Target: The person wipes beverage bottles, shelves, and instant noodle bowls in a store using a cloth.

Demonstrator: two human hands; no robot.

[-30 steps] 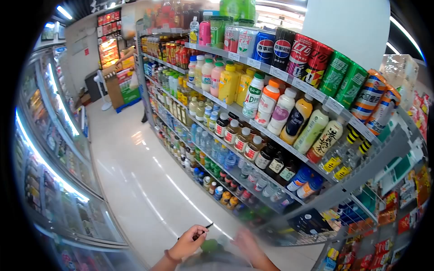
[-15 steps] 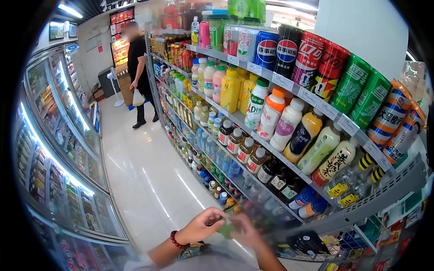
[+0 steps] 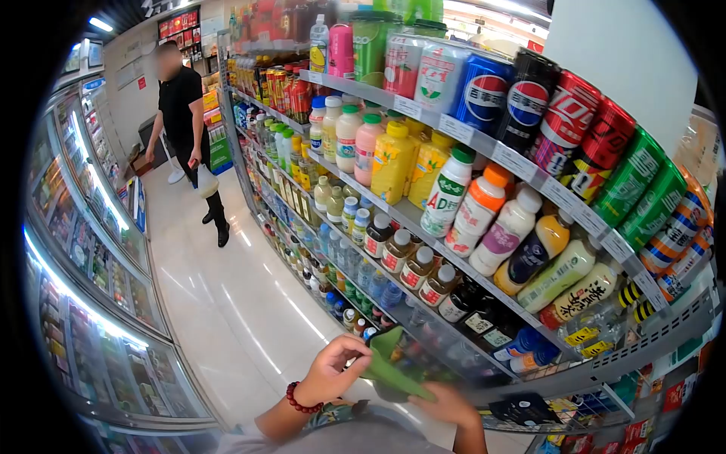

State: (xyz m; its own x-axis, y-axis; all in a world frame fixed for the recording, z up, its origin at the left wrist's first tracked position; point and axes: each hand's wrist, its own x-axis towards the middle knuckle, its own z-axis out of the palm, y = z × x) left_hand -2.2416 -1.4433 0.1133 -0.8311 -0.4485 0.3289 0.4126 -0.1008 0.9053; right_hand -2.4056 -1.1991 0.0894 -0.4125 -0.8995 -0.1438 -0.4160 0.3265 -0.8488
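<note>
A green cloth [image 3: 387, 369] hangs between my two hands, low in front of me beside the shelves. My left hand [image 3: 334, 372], with a red bead bracelet on its wrist, pinches the cloth's left edge between thumb and fingers. At the lower right end, my right hand [image 3: 448, 405] grips the other side; its fingers are partly hidden. The cloth is partly unfolded, with one corner standing up. Behind it are the lower rows of bottles on the drink shelf [image 3: 423, 224], some blurred.
Glass-door fridges [image 3: 98, 250] line the left side. A pale tiled floor [image 3: 204, 280] runs between them and the shelf. Farther up the aisle a person [image 3: 181, 113] in black carries a white bag [image 3: 205, 181]. The shelf's perforated grey end [image 3: 643, 340] curves close on my right.
The green cloth, bunched between my hands before, is now spread wider. My right hand has moved right and down. The person in the aisle has turned and come nearer.
</note>
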